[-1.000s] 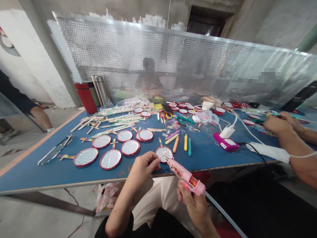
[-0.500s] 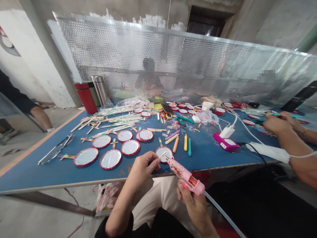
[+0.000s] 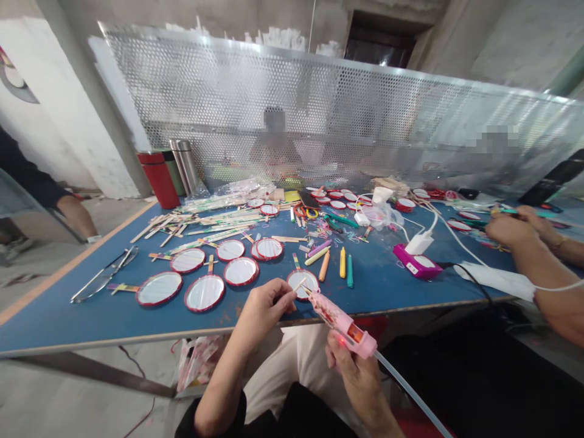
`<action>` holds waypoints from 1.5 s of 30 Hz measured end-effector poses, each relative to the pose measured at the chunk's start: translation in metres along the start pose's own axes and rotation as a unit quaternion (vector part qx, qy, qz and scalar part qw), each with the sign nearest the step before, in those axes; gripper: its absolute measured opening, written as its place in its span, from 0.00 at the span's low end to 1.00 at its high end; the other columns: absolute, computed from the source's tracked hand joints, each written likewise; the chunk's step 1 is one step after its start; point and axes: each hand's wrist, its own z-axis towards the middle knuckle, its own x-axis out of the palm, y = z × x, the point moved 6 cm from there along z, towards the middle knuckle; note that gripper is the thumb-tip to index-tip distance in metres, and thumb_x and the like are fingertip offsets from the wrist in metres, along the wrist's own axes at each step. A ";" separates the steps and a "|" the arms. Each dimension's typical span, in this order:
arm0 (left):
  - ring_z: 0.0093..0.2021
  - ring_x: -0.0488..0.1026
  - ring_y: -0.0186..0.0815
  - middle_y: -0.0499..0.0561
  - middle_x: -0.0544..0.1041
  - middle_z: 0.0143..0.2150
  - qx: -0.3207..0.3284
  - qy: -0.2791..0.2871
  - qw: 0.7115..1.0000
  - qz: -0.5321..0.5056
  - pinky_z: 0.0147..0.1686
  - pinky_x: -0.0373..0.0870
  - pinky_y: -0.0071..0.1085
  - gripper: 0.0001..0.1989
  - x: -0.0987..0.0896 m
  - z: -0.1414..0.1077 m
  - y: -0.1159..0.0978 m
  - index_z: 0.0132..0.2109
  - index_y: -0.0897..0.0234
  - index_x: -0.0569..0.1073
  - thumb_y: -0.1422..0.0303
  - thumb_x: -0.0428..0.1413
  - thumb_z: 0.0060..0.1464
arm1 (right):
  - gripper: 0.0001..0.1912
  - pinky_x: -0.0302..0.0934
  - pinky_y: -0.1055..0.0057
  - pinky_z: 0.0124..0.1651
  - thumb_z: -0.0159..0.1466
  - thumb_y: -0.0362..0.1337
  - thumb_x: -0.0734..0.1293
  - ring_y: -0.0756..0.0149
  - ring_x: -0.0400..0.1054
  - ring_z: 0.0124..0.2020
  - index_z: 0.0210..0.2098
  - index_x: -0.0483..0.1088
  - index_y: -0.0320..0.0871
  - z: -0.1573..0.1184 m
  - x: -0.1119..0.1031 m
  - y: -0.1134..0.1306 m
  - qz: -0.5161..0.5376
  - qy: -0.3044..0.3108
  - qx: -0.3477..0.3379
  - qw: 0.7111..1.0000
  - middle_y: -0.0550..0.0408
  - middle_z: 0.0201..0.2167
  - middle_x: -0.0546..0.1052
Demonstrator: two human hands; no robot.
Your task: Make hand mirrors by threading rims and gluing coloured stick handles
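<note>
My right hand (image 3: pixel 353 365) grips a pink hot glue gun (image 3: pixel 340 322), a long glue stick (image 3: pixel 410 392) trailing from its back. The nozzle points at a short wooden stick (image 3: pixel 300 285) pinched in my left hand (image 3: pixel 269 304). Behind the stick lies a round white disc with a red rim (image 3: pixel 305 277) and a coloured stick handle; whether the nozzle touches the stick I cannot tell. More such discs rest to the left, among them one near the table edge (image 3: pixel 204 293) and one farther left (image 3: pixel 159 289).
Several crayon-like markers (image 3: pixel 324 266) lie beyond the glue gun. Glasses (image 3: pixel 104 275) rest at left, near wooden sticks (image 3: pixel 214 222) and a red flask (image 3: pixel 159 180). A purple power socket (image 3: pixel 416 261) with cables sits right, beside a co-worker's hands (image 3: pixel 513 231). A perforated metal panel (image 3: pixel 228 103) stands behind.
</note>
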 end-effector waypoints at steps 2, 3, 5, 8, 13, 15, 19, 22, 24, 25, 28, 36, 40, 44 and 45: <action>0.27 0.73 0.33 0.47 0.77 0.26 -0.002 0.002 1.000 -0.001 0.29 0.65 0.26 0.09 0.000 0.000 0.001 0.31 0.62 0.70 0.64 0.52 0.57 | 0.21 0.55 0.74 0.22 0.66 0.49 0.61 0.70 0.60 0.18 0.22 0.64 0.43 0.000 0.000 -0.001 0.003 0.001 -0.001 1.000 0.59 0.16 0.66; 0.27 0.72 0.33 0.47 0.77 0.26 -0.002 0.002 1.000 -0.001 0.29 0.65 0.26 0.09 0.000 0.000 0.001 0.31 0.62 0.70 0.64 0.52 0.57 | 0.21 0.55 0.73 0.22 0.66 0.49 0.61 0.70 0.60 0.18 0.22 0.64 0.43 0.000 0.000 -0.001 0.004 0.004 -0.002 1.000 0.59 0.16 0.66; 0.27 0.72 0.33 0.47 0.77 0.26 -0.002 0.002 1.000 -0.003 0.29 0.65 0.26 0.09 0.000 0.000 0.001 0.31 0.62 0.70 0.64 0.52 0.57 | 0.20 0.55 0.73 0.23 0.66 0.48 0.61 0.70 0.61 0.18 0.22 0.64 0.43 -0.001 0.000 -0.001 0.006 0.011 -0.001 1.000 0.59 0.16 0.66; 0.27 0.72 0.33 0.47 0.77 0.26 0.000 0.004 1.000 -0.004 0.29 0.65 0.26 0.10 0.000 0.000 0.001 0.31 0.62 0.70 0.63 0.52 0.57 | 0.20 0.55 0.73 0.23 0.65 0.49 0.61 0.70 0.61 0.18 0.22 0.64 0.44 0.000 0.001 -0.002 0.012 0.014 0.004 1.000 0.59 0.16 0.66; 0.27 0.72 0.33 0.47 0.77 0.26 -0.005 0.003 1.000 -0.001 0.29 0.65 0.26 0.10 0.001 0.000 0.002 0.31 0.62 0.70 0.63 0.51 0.57 | 0.20 0.53 0.73 0.22 0.65 0.49 0.61 0.70 0.59 0.18 0.22 0.64 0.44 0.000 0.003 -0.003 0.025 0.010 -0.001 1.000 0.60 0.16 0.65; 0.27 0.72 0.33 0.47 0.77 0.26 -0.002 0.002 1.000 -0.004 0.29 0.65 0.26 0.10 0.001 0.000 0.002 0.31 0.62 0.70 0.63 0.52 0.57 | 0.20 0.53 0.73 0.22 0.65 0.49 0.61 0.70 0.60 0.18 0.22 0.64 0.43 0.000 0.003 -0.003 0.027 0.010 0.000 1.000 0.59 0.16 0.65; 0.27 0.72 0.33 0.47 0.77 0.26 0.001 0.003 1.000 -0.003 0.29 0.65 0.26 0.10 0.001 0.000 0.002 0.30 0.62 0.70 0.64 0.51 0.57 | 0.21 0.53 0.74 0.22 0.65 0.50 0.61 0.70 0.59 0.18 0.22 0.63 0.43 0.000 0.002 -0.003 0.012 0.009 0.001 1.000 0.59 0.16 0.65; 0.27 0.72 0.33 0.47 0.77 0.25 -0.004 0.002 1.000 -0.002 0.29 0.65 0.26 0.10 0.000 0.000 0.002 0.30 0.62 0.70 0.63 0.51 0.57 | 0.21 0.53 0.74 0.22 0.66 0.50 0.61 0.71 0.59 0.18 0.22 0.64 0.43 0.000 0.003 -0.005 0.016 0.013 0.009 1.000 0.59 0.16 0.65; 0.27 0.72 0.33 0.47 0.77 0.25 -0.005 0.003 1.000 -0.005 0.29 0.65 0.26 0.10 0.001 0.001 0.002 0.31 0.62 0.70 0.63 0.51 0.57 | 0.21 0.54 0.74 0.22 0.66 0.50 0.61 0.71 0.59 0.18 0.22 0.64 0.43 0.000 0.003 -0.007 0.027 0.013 0.011 0.999 0.59 0.16 0.65; 0.27 0.72 0.33 0.47 0.77 0.25 -0.005 0.004 1.000 -0.005 0.29 0.65 0.27 0.10 0.001 0.001 0.002 0.31 0.62 0.70 0.62 0.51 0.57 | 0.21 0.55 0.74 0.22 0.66 0.50 0.61 0.71 0.60 0.18 0.22 0.64 0.43 0.000 0.003 -0.007 0.034 0.013 0.010 0.999 0.59 0.16 0.64; 0.27 0.72 0.33 0.47 0.77 0.25 -0.006 0.001 1.000 -0.002 0.29 0.65 0.26 0.10 0.000 0.001 0.001 0.31 0.62 0.70 0.62 0.51 0.57 | 0.22 0.55 0.74 0.21 0.65 0.52 0.61 0.70 0.59 0.18 0.21 0.64 0.43 0.000 0.003 -0.001 0.048 0.010 0.009 0.999 0.59 0.15 0.63; 0.27 0.73 0.33 0.47 0.78 0.25 -0.002 -0.010 1.000 -0.001 0.29 0.65 0.26 0.10 -0.001 0.001 0.001 0.30 0.62 0.71 0.63 0.51 0.57 | 0.21 0.51 0.77 0.17 0.62 0.54 0.63 0.73 0.58 0.15 0.30 0.70 0.41 0.003 -0.006 0.023 0.120 -0.004 0.061 0.991 0.58 0.15 0.67; 0.27 0.75 0.34 0.48 0.78 0.25 -0.003 -0.013 1.000 -0.010 0.30 0.67 0.27 0.10 0.000 0.001 0.001 0.31 0.62 0.70 0.63 0.51 0.57 | 0.23 0.50 0.77 0.16 0.61 0.55 0.64 0.73 0.58 0.14 0.28 0.69 0.39 0.017 -0.031 0.025 0.166 -0.051 0.110 0.979 0.58 0.14 0.67; 0.28 0.75 0.34 0.48 0.78 0.26 -0.003 -0.023 1.000 -0.004 0.31 0.67 0.27 0.10 -0.002 0.001 0.004 0.31 0.62 0.70 0.63 0.51 0.58 | 0.24 0.53 0.76 0.15 0.56 0.55 0.69 0.71 0.61 0.14 0.29 0.69 0.38 0.049 -0.075 0.023 0.180 -0.141 0.136 0.964 0.56 0.15 0.70; 0.28 0.75 0.34 0.48 0.78 0.26 -0.003 -0.025 1.000 -0.002 0.31 0.67 0.27 0.11 -0.002 0.002 0.005 0.31 0.62 0.70 0.63 0.51 0.58 | 0.23 0.55 0.76 0.16 0.53 0.54 0.72 0.71 0.62 0.15 0.28 0.69 0.38 0.059 -0.088 0.024 0.173 -0.167 0.130 0.962 0.56 0.16 0.71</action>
